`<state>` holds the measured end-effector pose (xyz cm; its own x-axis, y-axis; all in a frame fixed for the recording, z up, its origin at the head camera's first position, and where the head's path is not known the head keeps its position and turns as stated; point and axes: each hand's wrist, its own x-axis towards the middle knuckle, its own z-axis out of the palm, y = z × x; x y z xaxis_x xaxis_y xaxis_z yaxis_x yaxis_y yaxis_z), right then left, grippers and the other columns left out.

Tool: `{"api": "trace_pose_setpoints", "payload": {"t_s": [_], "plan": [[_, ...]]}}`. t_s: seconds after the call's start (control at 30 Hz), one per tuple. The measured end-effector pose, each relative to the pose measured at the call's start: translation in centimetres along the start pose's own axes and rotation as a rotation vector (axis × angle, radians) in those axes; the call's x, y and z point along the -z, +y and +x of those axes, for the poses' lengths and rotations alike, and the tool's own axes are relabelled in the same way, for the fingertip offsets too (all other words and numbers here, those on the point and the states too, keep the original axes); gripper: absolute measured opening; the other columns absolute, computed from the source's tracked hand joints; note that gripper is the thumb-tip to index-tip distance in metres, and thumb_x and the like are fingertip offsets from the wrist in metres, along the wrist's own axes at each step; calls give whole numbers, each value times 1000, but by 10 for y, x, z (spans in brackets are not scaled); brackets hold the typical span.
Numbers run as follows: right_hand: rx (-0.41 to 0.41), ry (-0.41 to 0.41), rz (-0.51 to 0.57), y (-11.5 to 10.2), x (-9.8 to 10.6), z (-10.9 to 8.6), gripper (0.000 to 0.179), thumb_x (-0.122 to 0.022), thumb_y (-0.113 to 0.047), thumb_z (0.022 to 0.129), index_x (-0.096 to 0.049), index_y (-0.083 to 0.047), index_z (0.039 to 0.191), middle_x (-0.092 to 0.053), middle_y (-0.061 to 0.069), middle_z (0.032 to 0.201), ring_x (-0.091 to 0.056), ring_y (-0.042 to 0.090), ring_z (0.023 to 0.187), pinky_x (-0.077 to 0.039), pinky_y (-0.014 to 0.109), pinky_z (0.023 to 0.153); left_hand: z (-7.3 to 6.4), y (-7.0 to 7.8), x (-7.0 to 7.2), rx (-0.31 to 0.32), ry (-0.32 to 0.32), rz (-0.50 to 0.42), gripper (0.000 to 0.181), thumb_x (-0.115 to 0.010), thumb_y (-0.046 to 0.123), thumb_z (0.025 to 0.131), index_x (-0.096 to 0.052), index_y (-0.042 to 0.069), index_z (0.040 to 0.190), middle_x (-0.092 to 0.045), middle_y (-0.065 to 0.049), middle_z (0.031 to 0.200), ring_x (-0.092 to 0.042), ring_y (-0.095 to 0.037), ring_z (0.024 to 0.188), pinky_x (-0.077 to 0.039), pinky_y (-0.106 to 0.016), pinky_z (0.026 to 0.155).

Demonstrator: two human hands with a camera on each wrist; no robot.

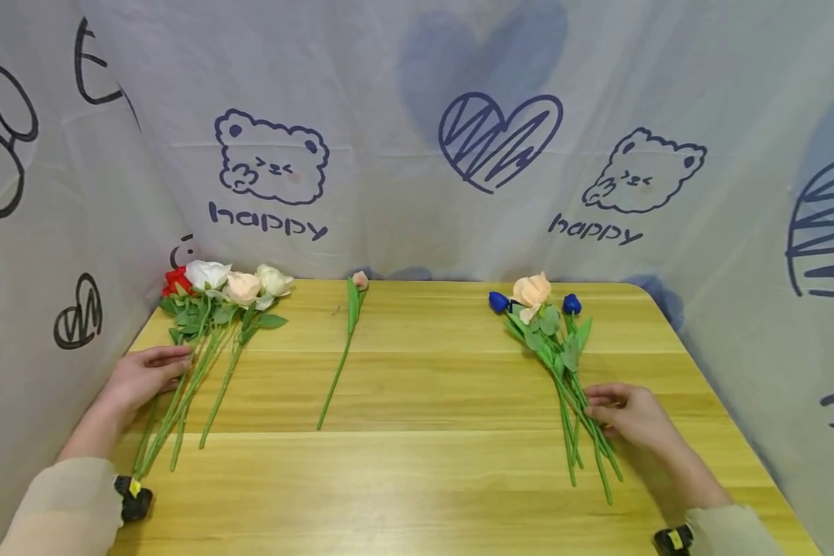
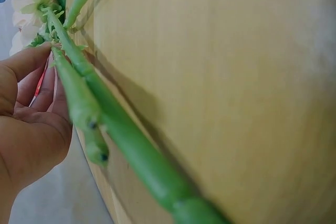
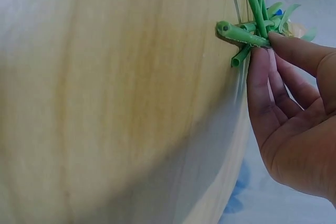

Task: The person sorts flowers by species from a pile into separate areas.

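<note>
In the head view my left hand point(image 1: 142, 377) is at the left group of artificial roses, its thumb and fingers pinching a green stem. A red rose point(image 1: 177, 283), a white rose point(image 1: 207, 275), a peach rose point(image 1: 242, 288) and a cream rose point(image 1: 274, 281) lie there, stems toward me. My right hand point(image 1: 628, 415) pinches a flower stem point(image 3: 247, 36) in the right bundle, where a peach rose point(image 1: 531, 291) lies between two blue tulips point(image 1: 498, 302). Which bloom each pinched stem belongs to, I cannot tell. Stem ends point(image 2: 84, 103) show close up in the left wrist view.
A single pink tulip point(image 1: 359, 280) lies between the two groups, its stem slanting toward me. The wooden table point(image 1: 424, 463) meets white printed cloth point(image 1: 389, 193) at the back and both sides. Black wrist cameras point(image 1: 135, 498) sit at both cuffs.
</note>
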<state>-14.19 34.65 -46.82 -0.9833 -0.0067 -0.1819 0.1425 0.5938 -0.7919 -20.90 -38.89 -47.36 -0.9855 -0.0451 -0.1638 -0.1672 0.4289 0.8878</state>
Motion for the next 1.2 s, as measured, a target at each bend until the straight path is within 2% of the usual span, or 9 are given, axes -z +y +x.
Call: {"api": "trace_pose_setpoints", "payload": {"t_s": [0.27, 0.5, 0.73, 0.87, 0.9, 0.97, 1.1, 1.2], "plan": [[4, 28, -11, 0, -1, 1, 37, -72, -11, 98, -66, 9, 129, -72, 15, 105, -68, 17, 79, -62, 32, 63, -2, 0, 1, -1, 1, -22, 55, -62, 18, 106, -46, -16, 147, -57, 36, 99, -60, 16, 88, -59, -17, 77], [19, 39, 14, -4, 1, 0, 40, -72, -14, 100, -64, 8, 132, -73, 17, 110, -66, 18, 75, -61, 32, 62, -2, 1, 3, -3, 8, -28, 55, -61, 21, 107, -45, -13, 148, -61, 32, 99, -62, 12, 89, -60, -19, 78], [48, 90, 19, -14, 1, -2, 43, -71, -16, 100, -63, 5, 137, -70, 18, 116, -68, 18, 79, -62, 33, 64, -6, 7, 1, -17, 34, -3, 59, -62, 24, 106, -44, -11, 150, -60, 30, 103, -64, 7, 88, -61, -22, 77], [62, 127, 25, -24, -1, -3, 44, -71, -19, 100, -63, 4, 137, -69, 19, 118, -69, 17, 83, -63, 33, 67, -12, 16, -3, -27, 97, 50, 61, -64, 34, 105, -48, -2, 152, -61, 18, 118, -62, 8, 87, -57, -18, 74], [66, 136, 28, -26, -1, -3, 44, -71, -20, 100, -64, 4, 137, -69, 19, 118, -69, 15, 84, -63, 33, 68, -13, 20, -5, -30, 120, 51, 60, -64, 35, 104, -50, 0, 152, -61, 13, 122, -61, 9, 87, -56, -17, 73], [72, 157, 32, -31, -3, -3, 45, -72, -22, 100, -64, 2, 137, -70, 18, 118, -70, 14, 85, -63, 33, 69, -16, 27, -11, -44, 170, 34, 58, -66, 35, 104, -53, 4, 150, -59, 11, 126, -58, 14, 90, -54, -13, 75], [77, 190, 64, -44, -8, -3, 48, -73, -28, 100, -64, -1, 139, -71, 13, 119, -70, 12, 87, -64, 34, 71, -24, 48, -28, -59, 272, -53, 48, -69, 32, 102, -61, 15, 146, -60, 19, 117, -55, 15, 95, -51, -7, 75], [82, 205, 118, -56, -15, -3, 49, -73, -30, 100, -64, -4, 141, -71, 9, 120, -71, 11, 91, -64, 34, 73, -28, 65, -44, -66, 319, -132, 44, -71, 30, 101, -64, 21, 143, -61, 24, 108, -57, 12, 97, -50, -6, 77]]}}
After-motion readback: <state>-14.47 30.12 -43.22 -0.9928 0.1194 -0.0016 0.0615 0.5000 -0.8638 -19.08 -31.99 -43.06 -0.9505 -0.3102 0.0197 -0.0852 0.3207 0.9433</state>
